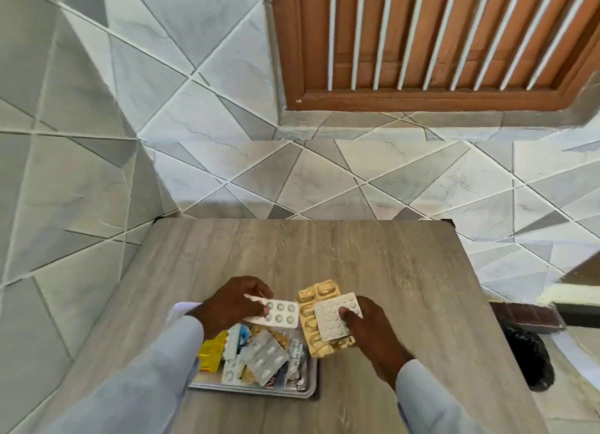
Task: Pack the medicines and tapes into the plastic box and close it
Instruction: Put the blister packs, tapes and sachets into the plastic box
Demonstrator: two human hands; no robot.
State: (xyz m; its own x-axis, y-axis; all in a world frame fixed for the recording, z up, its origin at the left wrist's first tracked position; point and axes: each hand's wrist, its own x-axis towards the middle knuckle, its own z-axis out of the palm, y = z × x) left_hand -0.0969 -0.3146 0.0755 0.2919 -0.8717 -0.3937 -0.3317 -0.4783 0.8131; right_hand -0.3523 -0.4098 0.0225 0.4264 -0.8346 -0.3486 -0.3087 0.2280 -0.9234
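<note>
My left hand [233, 303] grips a white blister strip of round tablets [279, 313] just above the plastic box [259, 390]. My right hand [370, 326] holds a white blister strip [336, 315] stacked on a gold foil strip [313, 323], to the right of the box and above its right edge. The box lies open on the wooden table [357, 258] and holds several silver blister strips [264, 360] and a yellow packet [211, 354]. My left sleeve hides the box's left side. No tape shows.
The table's far edge meets a grey tiled wall [292, 173]. A brown window grille [438, 37] is above. A dark object [529, 355] sits off the table's right edge, near a brown ledge [526, 315].
</note>
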